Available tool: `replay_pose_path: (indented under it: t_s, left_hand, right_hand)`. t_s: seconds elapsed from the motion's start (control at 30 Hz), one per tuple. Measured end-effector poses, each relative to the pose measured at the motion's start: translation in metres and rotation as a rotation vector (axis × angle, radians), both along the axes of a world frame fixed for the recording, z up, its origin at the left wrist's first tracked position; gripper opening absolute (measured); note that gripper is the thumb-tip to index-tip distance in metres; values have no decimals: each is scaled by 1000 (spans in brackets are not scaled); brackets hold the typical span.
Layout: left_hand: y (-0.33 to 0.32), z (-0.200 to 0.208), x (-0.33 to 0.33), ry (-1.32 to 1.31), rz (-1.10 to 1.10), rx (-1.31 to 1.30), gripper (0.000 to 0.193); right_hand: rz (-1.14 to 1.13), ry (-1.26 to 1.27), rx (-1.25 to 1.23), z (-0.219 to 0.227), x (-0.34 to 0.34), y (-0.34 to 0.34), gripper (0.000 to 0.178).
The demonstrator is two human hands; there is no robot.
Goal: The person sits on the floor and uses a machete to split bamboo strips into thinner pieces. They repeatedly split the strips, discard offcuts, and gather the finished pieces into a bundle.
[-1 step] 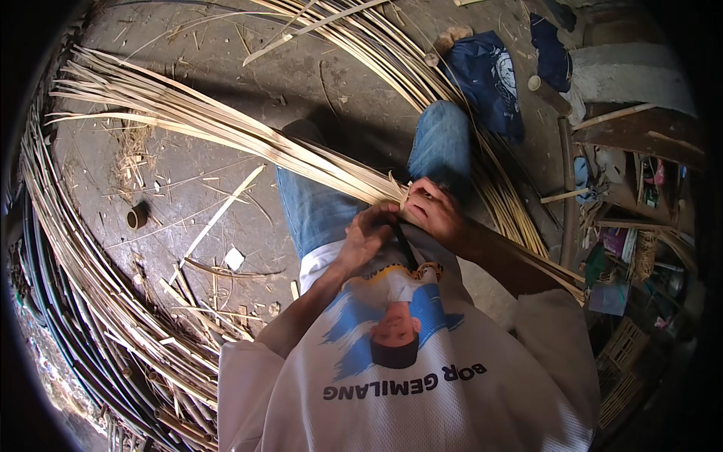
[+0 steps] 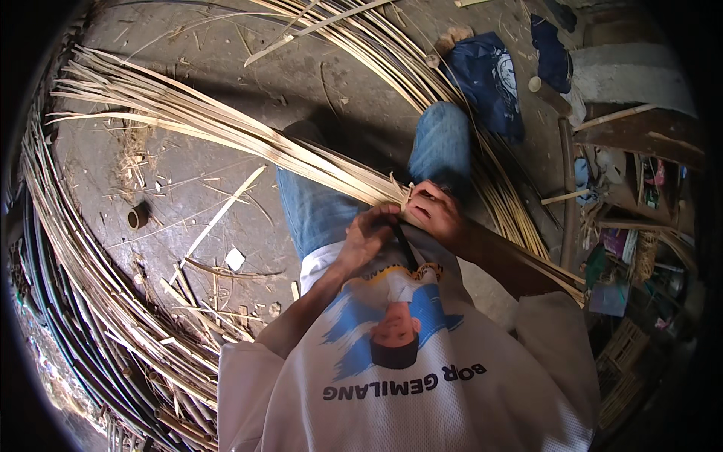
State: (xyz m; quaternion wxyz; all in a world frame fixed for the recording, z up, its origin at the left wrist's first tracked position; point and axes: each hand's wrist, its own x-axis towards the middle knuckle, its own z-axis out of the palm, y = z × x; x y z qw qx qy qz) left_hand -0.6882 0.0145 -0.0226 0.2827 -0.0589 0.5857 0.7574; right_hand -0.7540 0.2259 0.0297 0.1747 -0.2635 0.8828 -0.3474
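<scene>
A long bundle of pale split bamboo strips (image 2: 301, 160) lies across my lap, its loose ends fanned out at the far left. My right hand (image 2: 435, 214) is closed around the bundle, near my right knee. Just left of it, my left hand (image 2: 367, 233) has its fingers bent and pressed together at the near side of the bundle. A narrow dark strip (image 2: 404, 245) runs from between the hands down toward my shirt; its upper end is hidden by the fingers. Past my right hand, the bundle continues under my right forearm.
Long bamboo strips (image 2: 113, 301) curve along the left, beside dark poles (image 2: 56, 301). Another strip bundle (image 2: 520, 211) passes my right knee. A dark blue cloth (image 2: 486, 83) lies beyond it. A short tube piece (image 2: 138, 216) and shavings litter the floor. Cluttered shelves stand right.
</scene>
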Motion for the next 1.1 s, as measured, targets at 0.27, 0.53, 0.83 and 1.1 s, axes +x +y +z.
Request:
replay_pose_path:
  t_s: [0.27, 0.53, 0.83, 1.1]
  left_hand:
    - [-5, -13, -5, 111, -65, -34, 42]
    - [-8, -24, 7, 123, -27, -1, 41]
    - [-19, -1, -8, 20, -76, 130, 42]
    - [-18, 17, -15, 324, -50, -553, 20]
  right_hand:
    - [40, 36, 85, -8, -7, 9, 11]
    - [156, 724, 278, -26, 10, -3, 20]
    - [54, 88, 56, -23, 2, 5, 12]
    - [54, -122, 30, -15, -12, 11, 14]
